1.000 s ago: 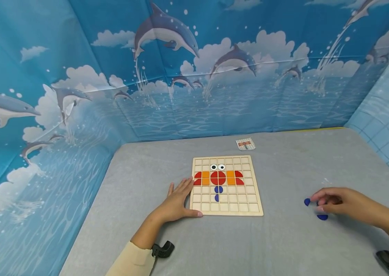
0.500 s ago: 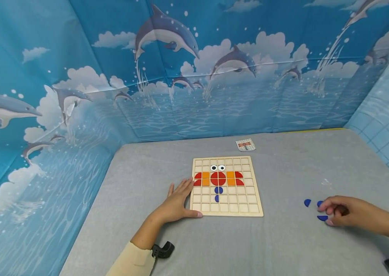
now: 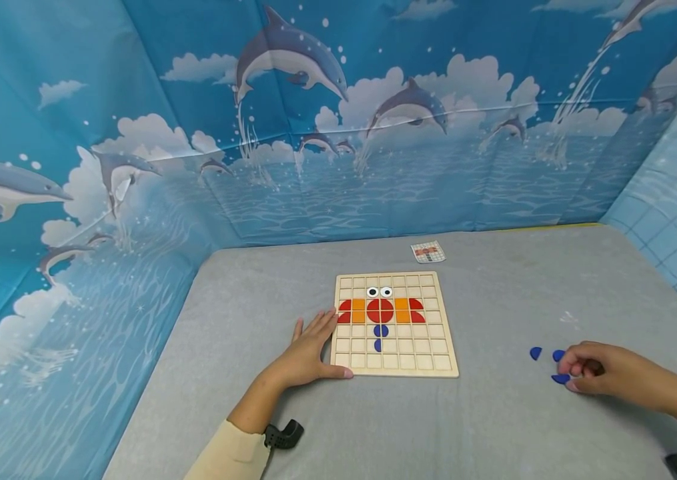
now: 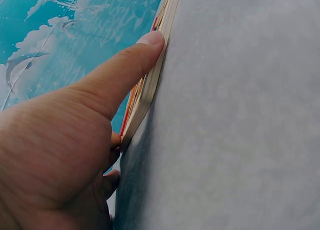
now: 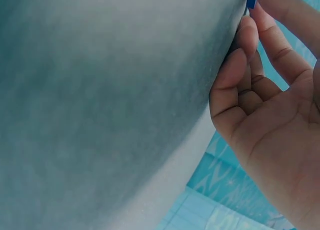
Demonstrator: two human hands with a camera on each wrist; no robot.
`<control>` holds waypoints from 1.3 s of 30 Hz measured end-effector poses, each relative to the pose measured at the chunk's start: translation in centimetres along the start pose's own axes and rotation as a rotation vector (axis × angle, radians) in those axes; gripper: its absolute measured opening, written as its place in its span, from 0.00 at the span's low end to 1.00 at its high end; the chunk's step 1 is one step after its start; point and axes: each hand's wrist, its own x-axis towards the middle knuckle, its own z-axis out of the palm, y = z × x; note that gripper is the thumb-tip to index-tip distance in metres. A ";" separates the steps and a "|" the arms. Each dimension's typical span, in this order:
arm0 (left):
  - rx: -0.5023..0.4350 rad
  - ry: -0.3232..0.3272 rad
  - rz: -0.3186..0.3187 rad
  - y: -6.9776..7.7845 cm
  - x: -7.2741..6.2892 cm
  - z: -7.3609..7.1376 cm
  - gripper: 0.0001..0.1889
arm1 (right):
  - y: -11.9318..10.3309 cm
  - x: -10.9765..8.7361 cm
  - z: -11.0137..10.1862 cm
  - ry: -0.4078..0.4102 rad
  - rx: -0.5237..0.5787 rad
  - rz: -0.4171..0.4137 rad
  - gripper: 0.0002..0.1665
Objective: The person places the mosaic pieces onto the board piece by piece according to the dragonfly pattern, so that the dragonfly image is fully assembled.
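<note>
A square wooden grid board (image 3: 425,362) lies on the table, bearing red, orange, white-eyed and blue pieces in its cells. My left hand (image 3: 301,360) rests at its left side, fingers extended along the edge and thumb on the front left corner. In the left wrist view the thumb (image 4: 127,65) lies over the board's rim (image 4: 148,88). Off to the right, my right hand (image 3: 611,373) pinches a blue half-circle piece (image 3: 559,379) between thumb and forefinger at the tabletop. That blue piece (image 5: 251,0) peeks out between those fingertips in the right wrist view, mostly hidden.
Two more blue pieces lie close by: one rounded piece (image 3: 535,353) to the left, another (image 3: 557,356) right at the forefinger. A small printed pattern card (image 3: 428,252) lies behind the board. Dolphin-print curtains (image 3: 338,193) border the grey table (image 3: 470,427).
My right hand has shifted right and toward me, from the left and upper blue pieces to the nearest one, its thumb and forefinger closing there. The left hand and board stay put.
</note>
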 end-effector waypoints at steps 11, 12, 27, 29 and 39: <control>0.001 -0.002 -0.001 0.0 0.0 0.0 0.63 | -2.0 1.0 0.6 0.067 -0.038 -0.017 0.04; 0.000 -0.002 -0.002 0.0 0.0 0.0 0.63 | -2.3 1.2 0.6 0.063 -0.036 -0.003 0.04; -0.008 -0.001 0.003 -0.1 0.1 0.1 0.63 | -6.6 5.6 1.7 0.045 0.125 0.001 0.07; -0.011 -0.002 -0.001 -0.1 0.1 0.1 0.63 | -7.0 6.4 1.9 0.042 0.150 0.018 0.08; -0.018 -0.002 -0.001 0.0 0.0 -0.1 0.62 | -9.6 9.8 3.5 0.051 0.240 0.034 0.07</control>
